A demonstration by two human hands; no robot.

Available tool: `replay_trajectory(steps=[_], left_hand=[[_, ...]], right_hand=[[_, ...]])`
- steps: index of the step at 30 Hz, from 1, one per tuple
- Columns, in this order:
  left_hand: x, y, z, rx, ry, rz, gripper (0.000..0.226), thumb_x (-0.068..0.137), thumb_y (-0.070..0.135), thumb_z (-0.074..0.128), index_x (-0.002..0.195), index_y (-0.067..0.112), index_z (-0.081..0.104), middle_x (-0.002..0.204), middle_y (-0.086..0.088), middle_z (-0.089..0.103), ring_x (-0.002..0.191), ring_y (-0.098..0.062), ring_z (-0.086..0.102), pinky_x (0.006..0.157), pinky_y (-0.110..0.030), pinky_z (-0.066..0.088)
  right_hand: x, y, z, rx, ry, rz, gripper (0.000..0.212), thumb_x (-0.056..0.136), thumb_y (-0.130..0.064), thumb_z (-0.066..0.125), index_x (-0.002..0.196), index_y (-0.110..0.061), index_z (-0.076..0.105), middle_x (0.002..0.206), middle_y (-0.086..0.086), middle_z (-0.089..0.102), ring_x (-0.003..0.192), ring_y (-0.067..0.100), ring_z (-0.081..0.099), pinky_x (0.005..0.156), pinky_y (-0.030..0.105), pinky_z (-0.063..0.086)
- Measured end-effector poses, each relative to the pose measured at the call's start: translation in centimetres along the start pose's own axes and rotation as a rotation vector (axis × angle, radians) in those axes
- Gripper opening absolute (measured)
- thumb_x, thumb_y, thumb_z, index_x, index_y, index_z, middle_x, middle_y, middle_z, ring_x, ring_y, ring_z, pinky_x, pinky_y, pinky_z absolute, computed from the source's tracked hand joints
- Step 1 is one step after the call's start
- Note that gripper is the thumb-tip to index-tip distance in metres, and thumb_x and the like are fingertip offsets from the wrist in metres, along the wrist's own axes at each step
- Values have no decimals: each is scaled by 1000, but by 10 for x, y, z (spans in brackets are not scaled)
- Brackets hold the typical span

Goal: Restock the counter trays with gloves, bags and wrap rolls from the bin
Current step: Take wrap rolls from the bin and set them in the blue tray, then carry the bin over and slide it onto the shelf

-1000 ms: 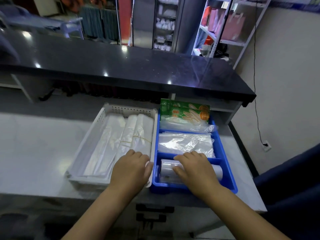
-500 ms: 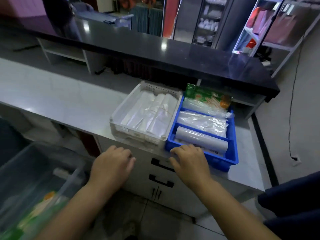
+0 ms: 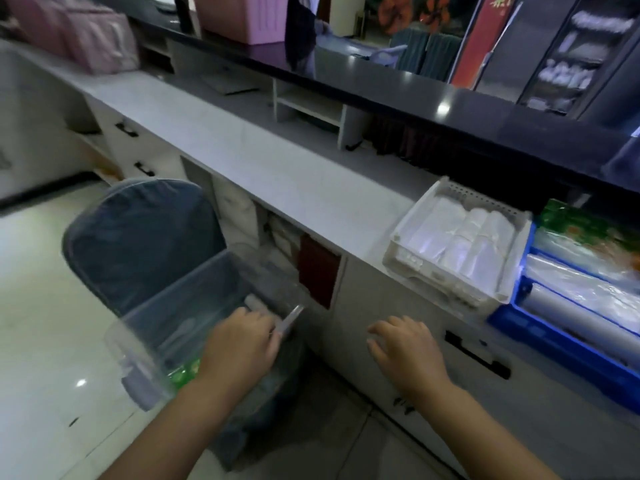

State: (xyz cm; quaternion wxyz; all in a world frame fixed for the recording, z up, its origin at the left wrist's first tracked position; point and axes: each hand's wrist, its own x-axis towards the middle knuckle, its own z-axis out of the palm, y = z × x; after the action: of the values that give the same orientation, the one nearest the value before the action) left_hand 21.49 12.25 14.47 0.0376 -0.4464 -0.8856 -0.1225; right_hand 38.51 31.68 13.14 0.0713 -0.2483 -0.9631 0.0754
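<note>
A clear plastic bin (image 3: 166,292) stands low at the left on a chair. Inside it lie a green glove pack (image 3: 183,372) and a white roll (image 3: 255,303). My left hand (image 3: 242,341) reaches into the bin, its fingers close to the roll and holding nothing that I can see. My right hand (image 3: 405,351) hovers with relaxed fingers in front of the cabinet. On the counter at the right, a white tray (image 3: 433,277) holds folded bags (image 3: 460,244). Beside it a blue tray (image 3: 554,337) holds a wrap roll (image 3: 581,299), clear bags (image 3: 571,271) and green glove packs (image 3: 581,223).
The chair's blue-grey back (image 3: 138,237) rises behind the bin. White cabinet fronts with black handles (image 3: 478,355) run under the grey counter (image 3: 277,161). A dark raised ledge (image 3: 415,98) runs along the back, with a pink basket (image 3: 239,15) on it.
Both hands left the trays and came down and left. My view swung left to the bin, and my left hand now dips into it.
</note>
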Motion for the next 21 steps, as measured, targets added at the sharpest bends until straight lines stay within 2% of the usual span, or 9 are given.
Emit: replay_trajectory(steps=[3, 7, 9, 14, 21], left_hand=[[-8, -75, -8, 13, -48, -95, 15, 71, 24, 74, 61, 17, 65, 60, -1, 63, 65, -24, 61, 45, -31, 38], [-8, -171, -4, 28, -75, -235, 22, 88, 32, 51, 85, 19, 68, 87, 1, 67, 91, -20, 58, 63, -33, 44], [-7, -204, 1, 38, -107, -265, 25, 89, 33, 46, 88, 20, 67, 92, 2, 67, 92, -18, 58, 65, -31, 44], [15, -256, 30, 15, -220, -272, 25, 89, 30, 45, 88, 19, 67, 90, 2, 67, 85, -18, 58, 59, -28, 40], [58, -291, 75, -38, -392, -358, 24, 89, 27, 46, 96, 20, 67, 101, 0, 68, 92, -22, 61, 67, -29, 45]], right_hand=[[27, -59, 27, 41, -32, -12, 22, 92, -37, 47, 102, -27, 64, 96, -5, 63, 93, 19, 56, 74, 30, 36], [61, -124, 63, 84, -83, -6, 20, 90, -36, 48, 102, -30, 64, 95, -7, 63, 92, 18, 56, 76, 31, 40], [73, -144, 81, 76, -127, 20, 22, 90, -36, 48, 103, -29, 64, 96, -6, 63, 92, 17, 56, 75, 29, 41], [94, -163, 120, 72, -223, 97, 21, 89, -33, 47, 94, -26, 66, 92, -6, 64, 89, 16, 56, 70, 27, 39], [130, -154, 172, 62, -457, 199, 21, 89, -28, 46, 93, -19, 64, 98, 0, 65, 91, 18, 57, 69, 29, 44]])
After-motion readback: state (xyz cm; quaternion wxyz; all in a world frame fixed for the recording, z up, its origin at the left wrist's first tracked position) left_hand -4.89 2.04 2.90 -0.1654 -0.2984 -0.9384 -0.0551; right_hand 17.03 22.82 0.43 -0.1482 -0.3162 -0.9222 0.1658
